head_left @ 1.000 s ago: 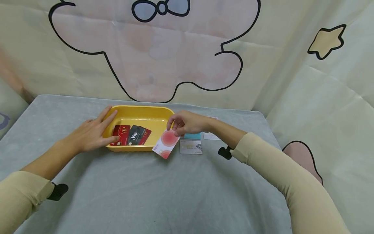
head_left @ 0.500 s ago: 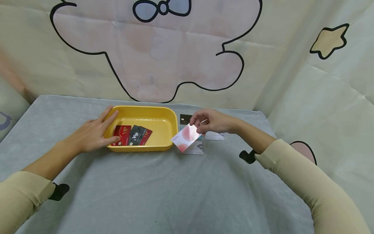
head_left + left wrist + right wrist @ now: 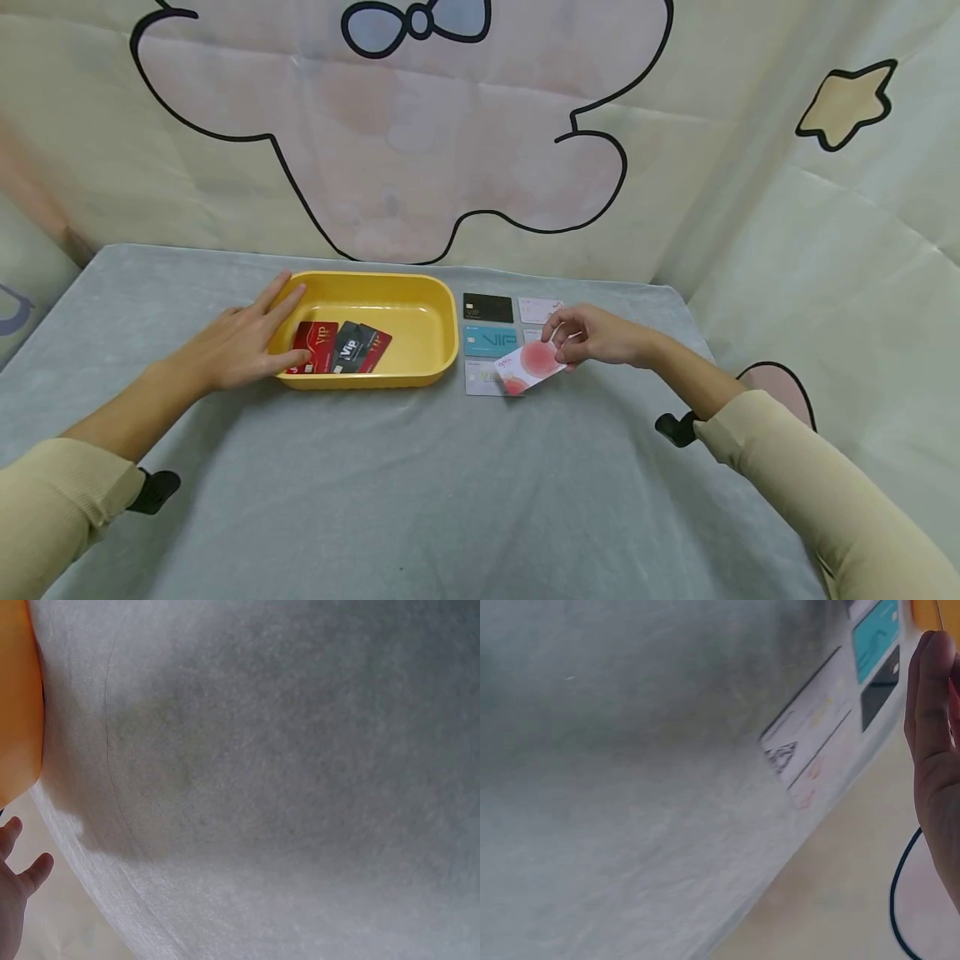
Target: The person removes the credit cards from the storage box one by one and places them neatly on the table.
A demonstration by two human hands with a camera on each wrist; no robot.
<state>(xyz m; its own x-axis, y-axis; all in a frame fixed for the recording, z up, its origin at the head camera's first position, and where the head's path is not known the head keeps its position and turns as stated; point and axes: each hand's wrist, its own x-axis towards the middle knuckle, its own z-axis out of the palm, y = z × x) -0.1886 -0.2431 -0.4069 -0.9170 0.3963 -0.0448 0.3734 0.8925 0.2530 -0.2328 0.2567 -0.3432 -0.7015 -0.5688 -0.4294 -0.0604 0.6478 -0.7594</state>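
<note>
In the head view my left hand (image 3: 243,337) rests on the left side of a yellow tray (image 3: 412,333), fingers spread and extended, thumb over the near left corner. Inside the tray lie a red VIP card (image 3: 317,343) and a dark VIP card (image 3: 347,346) overlapping a dark-and-red card (image 3: 376,348). To the tray's right, my right hand (image 3: 596,335) pinches a white card with pink circles (image 3: 532,367) by its upper right corner. That card is tilted and overlaps a silvery white card (image 3: 482,377) in this view.
Right of the tray, a black VIP card (image 3: 487,307) and a teal VIP card (image 3: 490,341) lie in a column above the silvery one. Beside them are a white-pink card (image 3: 540,310) and a partly hidden pale card (image 3: 531,335). A printed cloth (image 3: 712,208) hangs behind the table.
My right hand has carried the pink-circle card rightward from the tray's near right corner to above the laid-out cards, uncovering the black and teal ones. The left hand stays on the tray.
</note>
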